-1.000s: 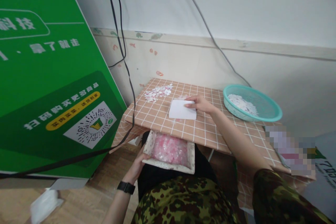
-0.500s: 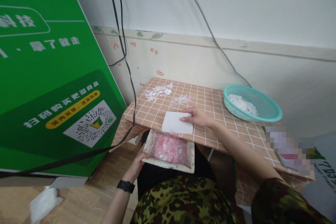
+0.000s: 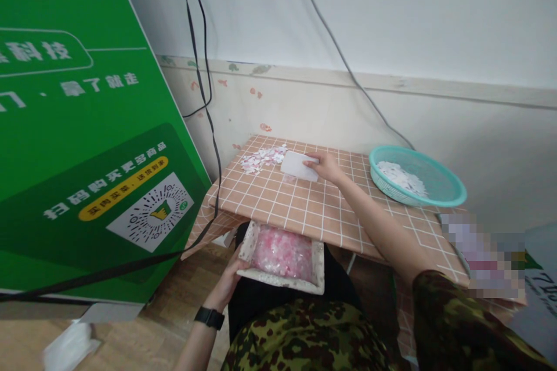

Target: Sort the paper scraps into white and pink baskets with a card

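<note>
My right hand (image 3: 324, 168) pinches the right edge of a flat white card (image 3: 298, 165) over the table. Under the card's lower left edge, a bit of a small pink heap (image 3: 289, 178) shows; the rest is hidden. To its left lies a pile of small white and pink pieces (image 3: 257, 162). At my lap, my left hand (image 3: 230, 276) grips the left side of a speckled white box (image 3: 281, 283). Inside it is clear plastic with many pink and white bits (image 3: 282, 250); this hand's fingertips are partly hidden by the box.
A turquoise mesh basket (image 3: 446, 177) holding white pieces (image 3: 401, 178) stands at the table's right. The checked tablecloth (image 3: 261, 202) hangs over the front edge. Dark cables (image 3: 212, 122) and a green sign (image 3: 39, 145) are on the left. A blurred-out item lies at right.
My right hand has moved the white card away from the table's front edge, up to the small pink heap. My left hand still holds the box at my lap.
</note>
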`<state>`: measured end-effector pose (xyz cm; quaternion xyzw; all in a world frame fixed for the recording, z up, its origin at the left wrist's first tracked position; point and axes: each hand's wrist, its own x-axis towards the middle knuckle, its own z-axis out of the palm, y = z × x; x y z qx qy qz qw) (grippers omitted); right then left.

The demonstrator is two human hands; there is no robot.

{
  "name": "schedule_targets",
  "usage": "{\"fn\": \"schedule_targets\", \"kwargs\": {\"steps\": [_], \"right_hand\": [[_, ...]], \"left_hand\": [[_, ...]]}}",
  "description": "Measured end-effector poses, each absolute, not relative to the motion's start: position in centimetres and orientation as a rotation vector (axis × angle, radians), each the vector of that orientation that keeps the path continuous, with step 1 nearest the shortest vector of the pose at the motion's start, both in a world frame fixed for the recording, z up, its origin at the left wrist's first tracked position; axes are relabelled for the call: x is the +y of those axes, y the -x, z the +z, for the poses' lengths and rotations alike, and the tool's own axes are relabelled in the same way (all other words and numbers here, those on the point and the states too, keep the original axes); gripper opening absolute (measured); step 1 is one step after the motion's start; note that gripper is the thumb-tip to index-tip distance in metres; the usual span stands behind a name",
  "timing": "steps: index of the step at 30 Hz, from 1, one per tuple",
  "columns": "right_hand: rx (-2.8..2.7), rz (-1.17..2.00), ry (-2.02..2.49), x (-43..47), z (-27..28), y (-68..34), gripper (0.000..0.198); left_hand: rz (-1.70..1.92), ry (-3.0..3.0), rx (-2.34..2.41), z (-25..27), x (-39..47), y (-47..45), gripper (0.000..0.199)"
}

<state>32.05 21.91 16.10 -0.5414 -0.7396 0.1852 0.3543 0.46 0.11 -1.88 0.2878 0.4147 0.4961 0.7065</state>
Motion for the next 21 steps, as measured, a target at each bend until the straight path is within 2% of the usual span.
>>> {"fn": "schedule_targets", "kwargs": {"steps": [4,14,18,21], "right_hand": [[-2.018,0.614,1.324,21.7,16.0,-31.9,0.032],[-2.087,0.730,1.272,20.4,16.6,-32.3,0.032],[-2.023,0.662,1.288,20.1,16.3,-33.6,0.033],[-2.003,0.784,1.295,19.6,16.0,-34.9,0.037]], "left_hand": [[1.112,-0.641,0.906,-1.9,0.1,-0.4,0.062],[1.105,-0.646,0.884,-2.5,0.2,-0.2,0.064],[1.107,-0.646,0.898,-2.7,0.2,-0.2,0.058],[1.113,-0.645,0.900,-2.8,0.3,-0.2,0.056]]}}
